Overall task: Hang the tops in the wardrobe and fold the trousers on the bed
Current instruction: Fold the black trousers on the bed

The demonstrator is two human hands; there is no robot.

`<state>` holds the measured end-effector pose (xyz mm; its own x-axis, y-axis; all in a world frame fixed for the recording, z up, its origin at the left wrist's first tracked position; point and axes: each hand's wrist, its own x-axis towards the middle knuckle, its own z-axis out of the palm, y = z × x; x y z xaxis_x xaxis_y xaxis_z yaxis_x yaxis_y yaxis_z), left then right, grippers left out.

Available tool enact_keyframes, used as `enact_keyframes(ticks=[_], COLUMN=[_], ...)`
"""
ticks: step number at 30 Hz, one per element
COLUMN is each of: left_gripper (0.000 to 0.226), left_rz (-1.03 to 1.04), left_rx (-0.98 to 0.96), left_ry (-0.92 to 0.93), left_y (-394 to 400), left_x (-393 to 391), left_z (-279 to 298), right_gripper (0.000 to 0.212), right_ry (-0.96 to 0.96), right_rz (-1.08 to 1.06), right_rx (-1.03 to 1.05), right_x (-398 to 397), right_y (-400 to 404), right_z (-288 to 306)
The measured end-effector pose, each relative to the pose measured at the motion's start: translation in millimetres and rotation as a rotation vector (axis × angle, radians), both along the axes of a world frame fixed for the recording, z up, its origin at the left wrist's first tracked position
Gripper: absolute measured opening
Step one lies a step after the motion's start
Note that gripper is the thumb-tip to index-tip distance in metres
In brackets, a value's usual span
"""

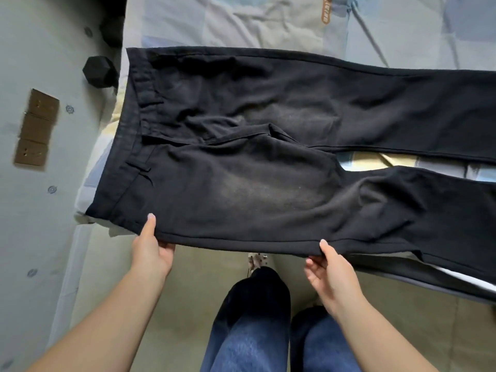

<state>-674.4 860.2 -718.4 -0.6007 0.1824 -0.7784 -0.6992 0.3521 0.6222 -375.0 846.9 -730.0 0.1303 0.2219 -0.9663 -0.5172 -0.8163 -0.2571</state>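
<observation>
**Trousers spread on the bed, near edge in both hands**

We stand on a pale floor (193, 277) at the side of the bed (268, 20), our jeans (249, 331) below us. Our left hand (151, 252) pinches the near edge of the black trousers (241, 162) close to the waistband, thumb on top and fingers underneath. Our right hand (328, 272) pinches the same edge further along the leg, thumb over the cloth, fingers curled below it. The trousers lie flat across the bedspread, waistband to the left, both legs running off to the right with a strip of bedding showing between them. Beyond the waistband, two dark dumbbell heads (99, 72) sit by the bed's corner, and a brown panel (36, 130) lies on the grey surface at left.
</observation>
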Motion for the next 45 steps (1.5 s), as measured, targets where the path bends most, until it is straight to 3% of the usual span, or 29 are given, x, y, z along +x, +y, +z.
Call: enact_keyframes(ticks=[11,15,17,22,26,34,36,38,42,45], left_gripper=[0.01,0.022,0.018,0.011,0.009,0.007,0.01,0.022,0.038,0.04], left_rz=[0.058,0.053,0.01,-0.163,-0.251,-0.292,-0.325,-0.414,-0.548,-0.57], left_rx=[0.074,0.223,0.242,0.182,0.165,0.121,0.127,0.126,0.123,0.127], left_ry=[0.142,0.138,0.148,0.196,0.124,0.109,0.078,0.041,0.056,0.076], left_y=[49,102,135,226,287,358,371,378,383,389], left_x=[-7,-13,-19,-39,-54,-71,-77,-85,-95,-96], left_z=[55,71,72,57,34,-18,-34,-52,-87,-105], right_gripper=[0.013,0.017,0.018,0.019,0.02,0.021,0.018,0.017,0.042,0.051], right_ry=[-0.087,-0.187,-0.238,-0.349,-0.405,-0.463,-0.441,-0.421,-0.473,-0.494], right_rz=[0.032,0.032,0.022,-0.058,-0.011,0.026,0.116,0.35,0.831,1.036], right_rx=[0.21,0.311,0.344,0.413,0.414,0.402,0.431,0.447,0.451,0.439], right_x=[21,26,21,8,-1,-17,-19,-22,-31,-35], right_y=[63,121,155,253,321,399,408,410,403,404], right_z=[48,63,64,54,33,-11,-26,-45,-85,-103])
